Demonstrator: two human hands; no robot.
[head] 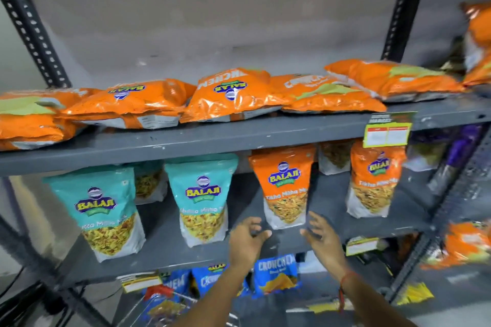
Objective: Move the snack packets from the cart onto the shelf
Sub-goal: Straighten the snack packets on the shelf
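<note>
A grey metal shelf (239, 138) fills the view, seen from the head camera. Two bare hands reach toward its middle level. The left hand (245, 240) and the right hand (322, 235) are both empty, fingers spread and curled a little, palms facing each other just below an upright orange pouch (285, 186). Neither hand touches the pouch; they sit just in front of the middle board's edge. A red thread circles the right wrist. On the top level, orange packets (231, 95) lie flat in an overlapping row from the left edge to the right. On the middle level, two teal pouches (102, 210) stand upright at the left, and a second orange pouch stands at the right. A yellow price tag (386, 133) hangs from the top board's front edge. Blue packets (275, 273) stand on the level below the hands. At the bottom edge, wire bars of the cart (159, 305) show, blurred, with blue packaging behind them.
</note>
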